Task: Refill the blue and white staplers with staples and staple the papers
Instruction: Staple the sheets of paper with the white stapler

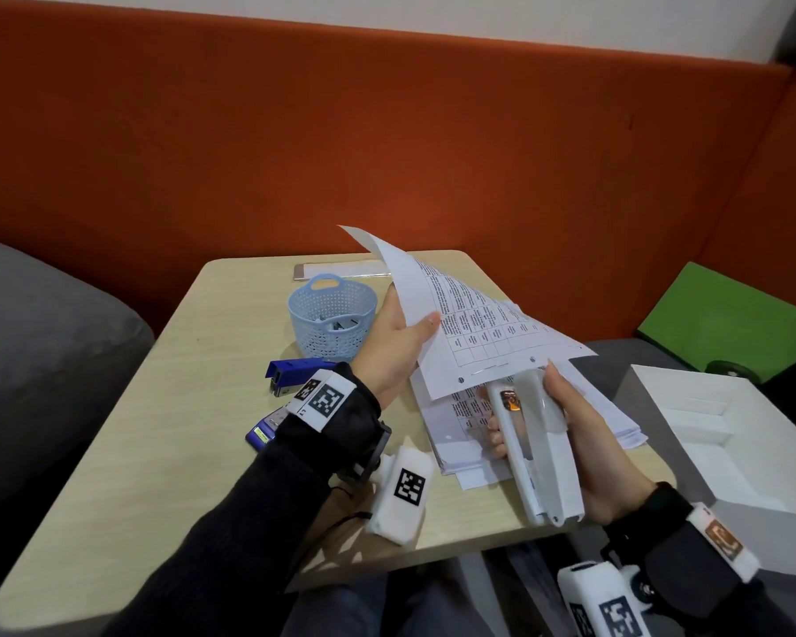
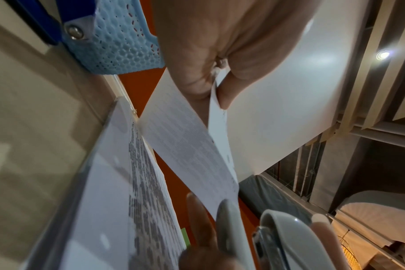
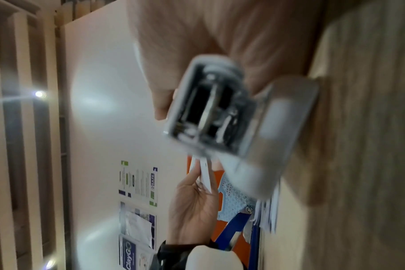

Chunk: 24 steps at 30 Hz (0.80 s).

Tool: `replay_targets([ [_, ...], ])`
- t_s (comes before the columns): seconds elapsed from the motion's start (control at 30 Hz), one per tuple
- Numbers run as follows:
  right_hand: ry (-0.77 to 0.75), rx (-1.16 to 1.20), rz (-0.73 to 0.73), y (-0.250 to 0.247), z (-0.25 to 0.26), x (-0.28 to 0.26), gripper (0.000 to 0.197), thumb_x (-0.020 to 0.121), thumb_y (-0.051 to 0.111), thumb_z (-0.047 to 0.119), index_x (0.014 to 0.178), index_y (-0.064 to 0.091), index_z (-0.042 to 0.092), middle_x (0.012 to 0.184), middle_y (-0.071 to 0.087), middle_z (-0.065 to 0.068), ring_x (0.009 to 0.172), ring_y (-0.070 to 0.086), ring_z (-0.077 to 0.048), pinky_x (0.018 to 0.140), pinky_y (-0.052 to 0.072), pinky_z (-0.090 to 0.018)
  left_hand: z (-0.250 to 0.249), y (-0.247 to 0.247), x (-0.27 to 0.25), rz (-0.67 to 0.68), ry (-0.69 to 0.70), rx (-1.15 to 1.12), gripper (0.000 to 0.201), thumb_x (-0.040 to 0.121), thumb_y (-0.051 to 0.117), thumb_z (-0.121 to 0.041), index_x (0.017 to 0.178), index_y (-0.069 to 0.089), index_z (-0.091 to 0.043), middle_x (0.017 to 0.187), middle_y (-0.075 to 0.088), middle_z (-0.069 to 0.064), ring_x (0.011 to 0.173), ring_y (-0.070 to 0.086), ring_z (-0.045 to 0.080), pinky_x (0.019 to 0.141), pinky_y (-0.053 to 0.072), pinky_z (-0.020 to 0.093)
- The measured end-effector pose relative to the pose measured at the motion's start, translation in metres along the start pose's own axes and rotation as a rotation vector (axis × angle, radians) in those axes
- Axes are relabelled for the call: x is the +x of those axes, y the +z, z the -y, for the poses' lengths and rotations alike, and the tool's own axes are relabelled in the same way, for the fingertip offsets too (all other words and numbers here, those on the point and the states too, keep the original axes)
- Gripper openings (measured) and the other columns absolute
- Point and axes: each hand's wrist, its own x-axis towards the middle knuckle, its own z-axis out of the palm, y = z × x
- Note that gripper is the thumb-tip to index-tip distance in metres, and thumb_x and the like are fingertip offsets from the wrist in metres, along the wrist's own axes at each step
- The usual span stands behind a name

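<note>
Currently left hand (image 1: 394, 342) pinches the lifted sheets (image 1: 474, 328) above the paper stack (image 1: 460, 434), right hand (image 1: 584, 434) grips the white stapler (image 1: 534, 443) at their edge — square the corner fully in, then squeeze hard; blue stapler (image 1: 295, 374) lies on the table (image 1: 157, 429).

The stapler (image 1: 541, 445) in the right hand (image 1: 603, 445) is white with an orange mark near its nose. The sheets (image 1: 474, 328) held up above it are white, printed with a black grid of text. Left of them, the basket (image 1: 332, 314) is pale blue and perforated all over. Just in front of the basket, the second stapler (image 1: 295, 374) is dark blue. The table (image 1: 157, 443) is light wood grain; the backrest (image 1: 341, 144) behind it is orange-red.
</note>
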Motion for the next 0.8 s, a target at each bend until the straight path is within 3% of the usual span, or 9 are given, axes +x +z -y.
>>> replay_targets([
  [0.1,0.01,-0.116,0.008,0.004,0.005,-0.006,0.078,0.059,0.074,0.07,0.095,0.073,0.0,0.08,0.066,-0.019,0.06,0.065,-0.023,0.059,0.058,-0.029,-0.005,-0.002,0.002,-0.024,0.044,-0.016,0.044,0.098,0.047,-0.001,0.141,0.037,-0.01,0.137,0.055,0.012,0.125,0.055,0.026,0.104,0.045,0.042],
  [0.23,-0.029,-0.324,-0.077,0.006,0.019,-0.011,0.067,0.081,0.055,0.062,0.097,0.069,-0.001,0.081,0.065,-0.02,0.063,0.065,-0.024,0.062,0.057,-0.029,-0.006,-0.007,0.003,-0.065,0.066,-0.063,0.044,0.099,0.047,-0.002,0.141,0.037,-0.009,0.136,0.057,0.01,0.121,0.058,0.023,0.091,0.054,0.028],
  [0.37,-0.113,-0.619,-0.065,0.004,0.037,-0.005,0.063,0.092,0.045,0.064,0.124,0.067,0.014,0.121,0.069,0.004,0.109,0.065,-0.012,0.1,0.042,-0.029,-0.006,-0.009,0.005,-0.077,0.068,-0.099,0.045,0.099,0.045,-0.002,0.142,0.037,-0.01,0.137,0.057,0.009,0.121,0.058,0.021,0.087,0.054,0.023],
  [0.43,-0.153,-0.794,-0.095,0.004,0.045,0.004,0.071,0.092,0.042,0.064,0.126,0.064,0.006,0.133,0.063,-0.004,0.122,0.059,-0.022,0.107,0.042,-0.039,-0.008,-0.008,0.005,-0.078,0.074,-0.119,0.044,0.099,0.044,-0.001,0.142,0.037,-0.009,0.136,0.058,0.009,0.119,0.059,0.021,0.085,0.055,0.022],
  [0.5,-0.161,-1.046,-0.137,0.006,0.051,0.014,0.085,0.083,0.042,0.074,0.108,0.067,-0.003,0.111,0.071,-0.012,0.102,0.066,-0.033,0.097,0.047,-0.042,-0.008,-0.01,0.006,-0.079,0.076,-0.131,0.043,0.1,0.044,-0.001,0.141,0.038,-0.009,0.135,0.058,0.008,0.116,0.06,0.019,0.084,0.055,0.022],
  [0.53,-0.141,-1.143,-0.145,0.006,0.052,0.017,0.086,0.077,0.04,0.08,0.091,0.067,0.0,0.085,0.067,-0.004,0.079,0.062,-0.026,0.081,0.046,-0.036,-0.006,-0.011,0.006,-0.082,0.076,-0.132,0.043,0.1,0.044,-0.001,0.141,0.038,-0.009,0.135,0.058,0.008,0.115,0.061,0.018,0.084,0.055,0.022],
  [0.57,-0.111,-1.226,-0.134,0.004,0.052,0.022,0.085,0.071,0.038,0.087,0.078,0.06,0.004,0.071,0.049,-0.002,0.067,0.048,-0.02,0.07,0.037,-0.034,-0.006,-0.012,0.007,-0.085,0.075,-0.129,0.042,0.1,0.044,-0.001,0.141,0.038,-0.009,0.135,0.058,0.009,0.114,0.061,0.018,0.084,0.056,0.022],
  [0.67,-0.036,-1.366,-0.084,0.0,0.053,0.031,0.076,0.066,0.037,0.092,0.07,0.043,0.016,0.072,0.028,-0.006,0.065,0.028,-0.021,0.065,0.025,-0.034,-0.004,-0.014,0.009,-0.097,0.06,-0.124,0.042,0.1,0.044,-0.002,0.14,0.039,-0.01,0.135,0.059,0.009,0.117,0.061,0.02,0.09,0.054,0.029],
  [0.8,-0.097,-1.46,-0.243,0.001,0.057,0.035,0.059,0.09,0.043,0.063,0.057,0.032,0.016,0.057,0.029,-0.005,0.047,0.025,-0.016,0.05,0.02,-0.027,-0.004,-0.015,0.01,-0.087,0.035,-0.151,0.042,0.1,0.044,-0.002,0.141,0.038,-0.01,0.135,0.058,0.01,0.12,0.059,0.023,0.094,0.053,0.035],
])
